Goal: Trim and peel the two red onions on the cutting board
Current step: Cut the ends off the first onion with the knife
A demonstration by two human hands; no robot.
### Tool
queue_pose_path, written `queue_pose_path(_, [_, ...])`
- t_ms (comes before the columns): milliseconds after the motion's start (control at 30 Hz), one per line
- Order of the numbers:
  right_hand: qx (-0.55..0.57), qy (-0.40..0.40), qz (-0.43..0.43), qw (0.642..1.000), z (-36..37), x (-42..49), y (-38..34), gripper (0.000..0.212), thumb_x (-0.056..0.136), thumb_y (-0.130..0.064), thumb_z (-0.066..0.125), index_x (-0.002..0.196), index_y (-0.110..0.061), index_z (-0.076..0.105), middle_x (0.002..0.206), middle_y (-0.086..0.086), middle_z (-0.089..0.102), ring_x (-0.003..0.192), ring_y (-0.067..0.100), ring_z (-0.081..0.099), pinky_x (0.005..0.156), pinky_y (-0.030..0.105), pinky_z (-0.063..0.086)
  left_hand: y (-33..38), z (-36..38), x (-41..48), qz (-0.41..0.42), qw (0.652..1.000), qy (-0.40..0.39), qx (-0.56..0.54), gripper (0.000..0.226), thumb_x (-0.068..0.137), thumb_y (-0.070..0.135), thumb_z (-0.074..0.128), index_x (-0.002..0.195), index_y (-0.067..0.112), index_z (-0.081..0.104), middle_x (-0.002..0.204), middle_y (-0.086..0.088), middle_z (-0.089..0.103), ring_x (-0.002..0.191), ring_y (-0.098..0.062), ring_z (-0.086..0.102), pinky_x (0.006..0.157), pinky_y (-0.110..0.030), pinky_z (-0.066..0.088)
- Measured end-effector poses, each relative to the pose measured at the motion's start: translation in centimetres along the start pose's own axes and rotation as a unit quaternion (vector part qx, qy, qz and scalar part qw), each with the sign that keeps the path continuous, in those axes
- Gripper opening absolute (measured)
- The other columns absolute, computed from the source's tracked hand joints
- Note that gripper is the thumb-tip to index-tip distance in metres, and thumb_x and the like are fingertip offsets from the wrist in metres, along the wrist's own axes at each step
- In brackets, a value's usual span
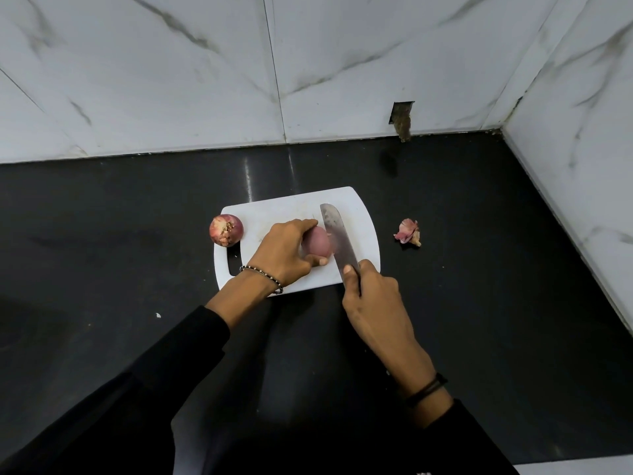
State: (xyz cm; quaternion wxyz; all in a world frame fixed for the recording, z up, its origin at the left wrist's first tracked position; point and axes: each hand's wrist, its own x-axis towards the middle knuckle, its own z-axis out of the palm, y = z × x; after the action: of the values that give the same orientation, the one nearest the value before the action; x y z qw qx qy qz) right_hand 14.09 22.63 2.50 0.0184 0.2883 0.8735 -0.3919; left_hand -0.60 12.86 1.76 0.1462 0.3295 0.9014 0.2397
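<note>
A white cutting board (359,214) lies on the black counter. My left hand (284,252) grips a smooth red onion (318,242) on the board, fingers over its top and thumb below. My right hand (371,296) holds the handle of a broad knife (337,234), forefinger on the blade's spine. The blade stands against the onion's right end. A second red onion (226,230), still in its dry skin, sits at the board's left edge.
A small heap of pink onion peel (408,232) lies on the black counter (479,269) to the right of the board. Marble-tiled walls (205,80) close the back and right side. A white speck (158,315) lies on the counter at the left.
</note>
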Motion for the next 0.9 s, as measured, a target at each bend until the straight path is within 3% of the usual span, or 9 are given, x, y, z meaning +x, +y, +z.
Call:
queue_pose_path(167, [-0.018, -0.007, 0.004, 1.0, -0.6, 0.0, -0.3, 0.029, 0.108, -0.037, 0.032, 0.097, -0.013, 0.046, 0.087, 0.006, 0.057, 0.075, 0.023, 0.059, 0.065, 0.043, 0.05, 0.8, 0.1, 0.4, -0.011, 0.999, 0.002, 0.033, 0.058, 0.082, 0.029, 0.078, 0.131, 0.008, 0.057, 0.122, -0.014, 0.067, 0.113, -0.032, 0.059, 0.094, -0.038, 0.048])
queue_pose_path(300, [-0.043, -0.042, 0.014, 0.998, -0.9, -0.1, -0.7, 0.026, 0.109, -0.036, 0.028, 0.105, -0.015, 0.043, 0.091, 0.002, 0.051, 0.081, 0.02, 0.061, 0.071, 0.04, 0.055, 1.5, 0.1, 0.6, -0.017, 0.998, -0.009, 0.055, 0.052, 0.086, 0.024, 0.074, 0.131, 0.007, 0.054, 0.12, -0.015, 0.065, 0.11, -0.031, 0.058, 0.084, -0.027, 0.042])
queue_pose_path(467, [-0.058, -0.088, 0.013, 0.994, -1.7, 0.1, -0.9, 0.02, 0.11, -0.034, 0.026, 0.104, -0.017, 0.036, 0.085, 0.0, 0.048, 0.069, 0.012, 0.052, 0.053, 0.026, 0.04, 1.9, 0.3, 1.1, -0.025, 0.997, -0.021, 0.066, 0.061, 0.083, 0.026, 0.077, 0.134, 0.011, 0.045, 0.119, -0.014, 0.063, 0.108, -0.03, 0.057, 0.079, -0.027, 0.04])
queue_pose_path(600, [-0.06, -0.113, 0.017, 0.992, -2.3, 0.4, -0.9, 0.02, 0.11, -0.036, 0.026, 0.107, -0.019, 0.036, 0.088, 0.002, 0.051, 0.066, 0.012, 0.053, 0.057, 0.031, 0.048, 1.8, 0.1, 1.6, -0.036, 0.997, -0.032, 0.06, 0.066, 0.08, 0.03, 0.08, 0.133, 0.011, 0.047, 0.12, -0.014, 0.062, 0.108, -0.029, 0.059, 0.086, -0.031, 0.047])
queue_pose_path(767, [-0.098, -0.124, 0.04, 0.987, -2.1, 1.2, -1.1, 0.021, 0.109, -0.031, 0.029, 0.122, -0.016, 0.035, 0.097, 0.009, 0.052, 0.069, 0.016, 0.056, 0.067, 0.037, 0.057, 1.9, 0.1, 2.3, -0.018, 0.998, -0.032, 0.058, 0.046, 0.078, 0.028, 0.079, 0.114, 0.007, 0.061, 0.107, -0.014, 0.066, 0.099, -0.029, 0.06, 0.08, -0.032, 0.049])
queue_pose_path(900, [-0.093, -0.133, 0.051, 0.985, -1.8, 1.5, -1.2, 0.017, 0.109, -0.027, 0.031, 0.121, -0.015, 0.034, 0.106, 0.014, 0.053, 0.067, 0.016, 0.051, 0.053, 0.027, 0.046, 1.8, 0.2, 2.4, -0.003, 0.998, -0.035, 0.061, 0.037, 0.081, 0.022, 0.076, 0.109, 0.004, 0.061, 0.101, -0.015, 0.066, 0.097, -0.03, 0.058, 0.074, -0.028, 0.04])
